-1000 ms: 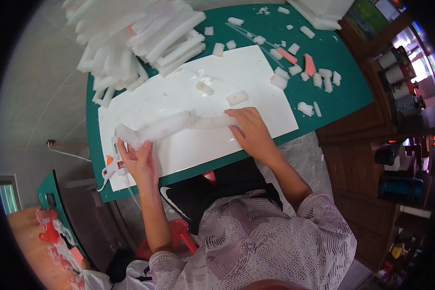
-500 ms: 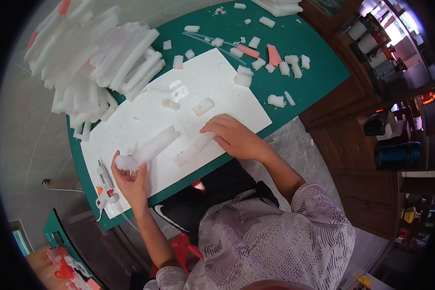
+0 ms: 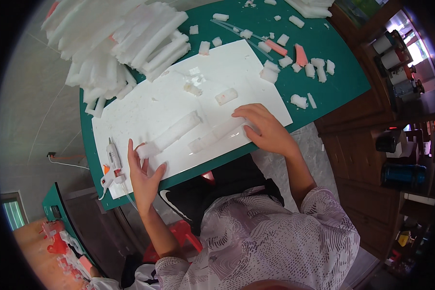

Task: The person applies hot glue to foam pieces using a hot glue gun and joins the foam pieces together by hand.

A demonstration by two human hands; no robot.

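A white foam strip (image 3: 176,131) lies slantwise on the white board (image 3: 179,169), with a short fluffy piece (image 3: 149,150) at its lower left end. My left hand (image 3: 145,174) is beside that end, thumb and fingers apart; a finger may touch the piece. To the right, a flatter, translucent white strip (image 3: 216,135) lies roughly parallel. At its upper right end is my right hand (image 3: 268,130), palm down, thumb spread from its fingers, resting near or on the strip's tip.
A white glue gun (image 3: 113,159) with a cord lies at the board's left edge. Large white foam strips (image 3: 130,38) are heaped at the far left. Foam scraps, pink pieces (image 3: 301,55) and clear sticks (image 3: 244,33) are scattered over the green table (image 3: 340,72).
The whole view has shifted, so the table sits farther right and higher. My left hand has loosened from the fluffy foam end, its fingers now spread. My right hand stays by the flatter strip.
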